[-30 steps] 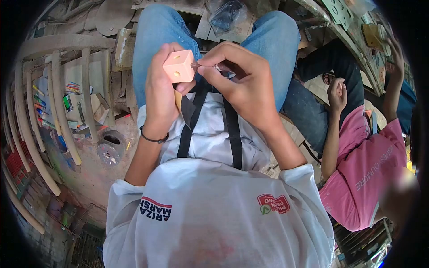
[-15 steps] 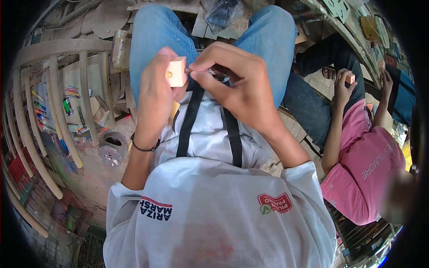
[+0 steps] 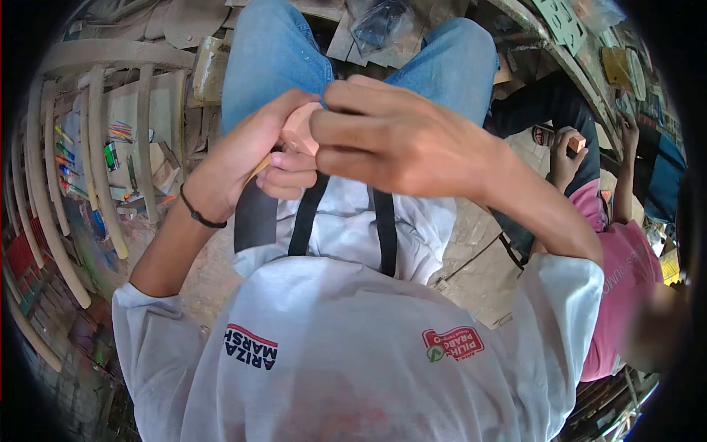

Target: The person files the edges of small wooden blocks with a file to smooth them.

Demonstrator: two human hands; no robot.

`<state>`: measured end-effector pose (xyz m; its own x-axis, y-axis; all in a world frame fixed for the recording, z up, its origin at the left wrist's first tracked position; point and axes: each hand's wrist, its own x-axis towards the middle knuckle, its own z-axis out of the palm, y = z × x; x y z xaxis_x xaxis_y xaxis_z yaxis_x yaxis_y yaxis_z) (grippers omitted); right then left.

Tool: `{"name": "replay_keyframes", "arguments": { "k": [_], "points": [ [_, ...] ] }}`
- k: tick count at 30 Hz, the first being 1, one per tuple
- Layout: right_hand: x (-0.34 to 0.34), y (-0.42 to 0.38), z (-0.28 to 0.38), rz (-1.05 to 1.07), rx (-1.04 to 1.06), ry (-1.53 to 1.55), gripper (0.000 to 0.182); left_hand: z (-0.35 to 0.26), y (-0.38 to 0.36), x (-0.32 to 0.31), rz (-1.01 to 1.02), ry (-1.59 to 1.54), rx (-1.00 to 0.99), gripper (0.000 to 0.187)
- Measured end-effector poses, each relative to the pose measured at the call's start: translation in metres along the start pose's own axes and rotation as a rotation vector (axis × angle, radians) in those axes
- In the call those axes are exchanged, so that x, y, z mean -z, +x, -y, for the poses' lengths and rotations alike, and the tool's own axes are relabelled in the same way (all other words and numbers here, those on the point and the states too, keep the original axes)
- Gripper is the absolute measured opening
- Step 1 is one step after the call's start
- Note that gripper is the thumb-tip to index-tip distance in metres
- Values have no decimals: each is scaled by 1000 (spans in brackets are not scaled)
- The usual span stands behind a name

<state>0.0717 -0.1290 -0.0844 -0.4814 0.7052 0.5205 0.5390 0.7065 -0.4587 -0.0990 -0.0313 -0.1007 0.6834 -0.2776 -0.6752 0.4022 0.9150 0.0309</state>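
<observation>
A small pale wooden block (image 3: 298, 131) with cut corners sits in my left hand (image 3: 276, 147), whose fingers close around its lower and left sides. From under that palm hangs a dark grey sheet with a tan edge (image 3: 255, 219), looking like sandpaper. My right hand (image 3: 401, 140) is closed, its bent fingers right at the block's right side and partly covering it. What the right fingertips pinch is hidden behind the knuckles; I cannot tell what it is. Both hands are above my lap, between the knees.
At right sits a person in a pink shirt (image 3: 618, 272), a wooden block (image 3: 577, 143) in one hand. A slatted wooden frame (image 3: 96, 147) stands at left, with coloured pens (image 3: 65, 158) behind it. A plastic bag (image 3: 379, 29) lies ahead beyond my knees.
My right hand has turned and come left over the block, hiding the small dark thing it pinched. The left hand has tilted the block, and more of the grey sheet shows.
</observation>
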Motion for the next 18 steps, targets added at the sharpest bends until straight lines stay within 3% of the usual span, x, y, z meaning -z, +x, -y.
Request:
{"name": "replay_keyframes", "arguments": {
  "k": [1, 3, 6, 7, 9, 11, 13, 16, 18],
  "points": [
    [6, 2, -4, 140, -1, -49, 17, -1, 3, 1, 9, 1, -11, 39],
    [11, 5, -13, 179, -43, -64, 16, -6, 11, 6, -19, 168, -290, 39],
    [-1, 0, -21, -247, -303, 96, 18, -13, 10, 7, 93, 48, -430, 36],
    [-11, -4, -22, -226, -286, 112, 18, -11, 7, 7, 98, -32, -484, 35],
    [-27, -12, -20, -463, -533, 203, 18, -10, 10, 15, 167, -92, -518, 33],
    [-37, -12, -12, -502, -632, 272, 13, -9, 13, 18, 187, -92, -583, 33],
    [-45, -11, -4, -671, -812, 551, 12, -7, 14, 17, 137, -131, -566, 35],
    [-48, -11, 4, -735, -856, 669, 11, -4, 18, 23, 192, -110, -549, 39],
    [-50, -13, 9, -740, -887, 680, 11, -1, 19, 21, 122, -46, -568, 44]
  ]
}}
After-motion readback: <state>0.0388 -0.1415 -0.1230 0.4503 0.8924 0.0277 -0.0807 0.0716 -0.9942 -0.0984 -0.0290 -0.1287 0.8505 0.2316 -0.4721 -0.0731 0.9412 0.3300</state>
